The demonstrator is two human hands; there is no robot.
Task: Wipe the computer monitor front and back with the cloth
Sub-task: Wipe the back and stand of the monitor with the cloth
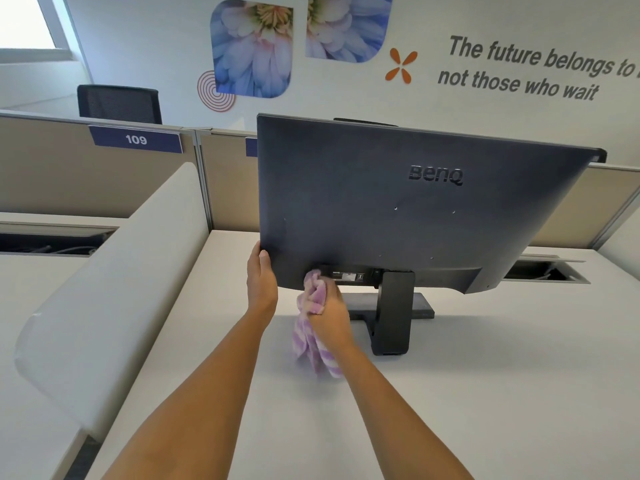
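The monitor (398, 209) stands on a white desk (450, 393) with its dark back to the camera, so the screen itself is out of sight. The left hand (261, 282) grips the lower left edge. Only the thumb shows on the back, and the fingers are hidden round the front. The right hand (330, 306) is clenched round a purple-and-white striped cloth (313, 327) and presses a bunched end to the bottom of the back, just left of the stand (393, 313). The rest of the cloth hangs down toward the desk, its tip blurred. The print on the small sticker beside the cloth is too fine to read. The hand and cloth cover part of the stand's base.

A white divider (114, 289) borders the desk on the left. Beige partitions (69, 178) run behind it, one bearing a blue tag (135, 139) marked 109, and a second tag is mostly hidden by the monitor. A black chair (119, 103) shows beyond. The wall (346, 98) carries flower prints and grey lettering cut off at the right edge.
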